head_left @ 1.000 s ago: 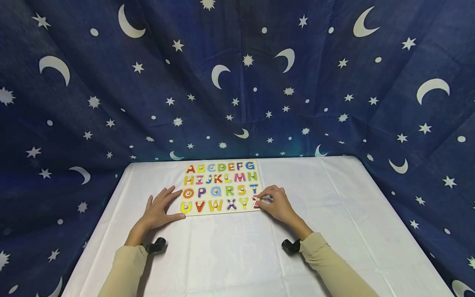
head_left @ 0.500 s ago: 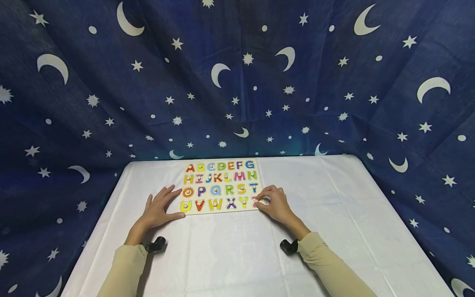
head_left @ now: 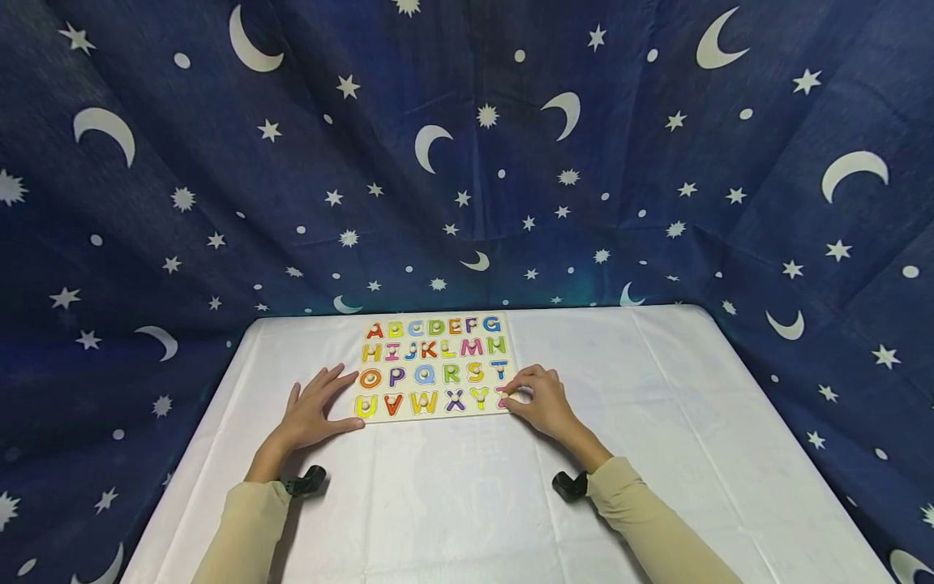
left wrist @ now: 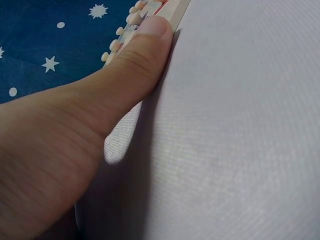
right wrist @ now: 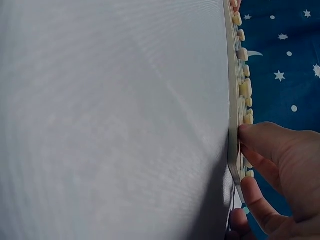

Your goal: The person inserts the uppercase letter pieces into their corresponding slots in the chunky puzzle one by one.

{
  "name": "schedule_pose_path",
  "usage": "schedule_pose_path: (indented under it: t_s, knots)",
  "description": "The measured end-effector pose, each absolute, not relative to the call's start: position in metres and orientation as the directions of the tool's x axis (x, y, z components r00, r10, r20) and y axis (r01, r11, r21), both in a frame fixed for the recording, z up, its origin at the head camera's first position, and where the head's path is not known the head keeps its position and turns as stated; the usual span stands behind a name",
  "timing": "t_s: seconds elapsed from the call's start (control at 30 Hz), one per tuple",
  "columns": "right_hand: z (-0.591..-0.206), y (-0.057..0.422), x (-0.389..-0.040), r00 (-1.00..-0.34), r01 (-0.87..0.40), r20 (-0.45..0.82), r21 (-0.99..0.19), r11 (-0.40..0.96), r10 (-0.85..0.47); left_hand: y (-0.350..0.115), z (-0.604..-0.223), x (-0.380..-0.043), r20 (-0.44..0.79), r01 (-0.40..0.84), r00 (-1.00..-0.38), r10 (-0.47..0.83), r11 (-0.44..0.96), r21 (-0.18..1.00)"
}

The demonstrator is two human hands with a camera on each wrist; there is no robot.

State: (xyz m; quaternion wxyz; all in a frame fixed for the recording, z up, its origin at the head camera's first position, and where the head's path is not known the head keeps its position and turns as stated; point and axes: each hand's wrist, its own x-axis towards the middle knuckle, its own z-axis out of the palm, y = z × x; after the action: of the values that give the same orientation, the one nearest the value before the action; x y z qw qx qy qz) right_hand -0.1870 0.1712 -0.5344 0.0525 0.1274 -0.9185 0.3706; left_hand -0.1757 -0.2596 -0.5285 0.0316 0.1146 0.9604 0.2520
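A wooden alphabet puzzle board lies on the table, with colourful knobbed letters in rows. At its lower right corner is the pink letter Z piece, partly covered by fingers. My right hand pinches the knob of this piece between thumb and index finger. In the right wrist view, that hand's thumb is low against the board's edge. My left hand rests at the board's left side with fingers spread. Its thumb touches the board's near left corner in the left wrist view.
A white cloth covers the table. Behind and around it hangs a dark blue curtain with moons and stars. Black wrist cameras sit on both wrists, the left one and the right one.
The Z piece, earlier a little askew and further right under the right fingers, now sits in line with its row. The right hand shifted only slightly; the left hand stayed in place.
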Motion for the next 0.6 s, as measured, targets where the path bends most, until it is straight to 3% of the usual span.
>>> schedule_pose_path:
  t_s: [0.27, 0.6]
  knots:
    - [-0.522, 0.182, -0.191, -0.946, -0.310, 0.148, -0.669, 0.675, -0.287, -0.259, -0.528, -0.175, -0.008, 0.195, -0.973, 0.229, 0.845, 0.497]
    - [-0.491, 0.215, -0.206, -0.910, -0.404, 0.205, -0.629, 0.664, -0.360, -0.259, -0.528, -0.175, 0.000, 0.207, -0.971, 0.237, 0.847, 0.490]
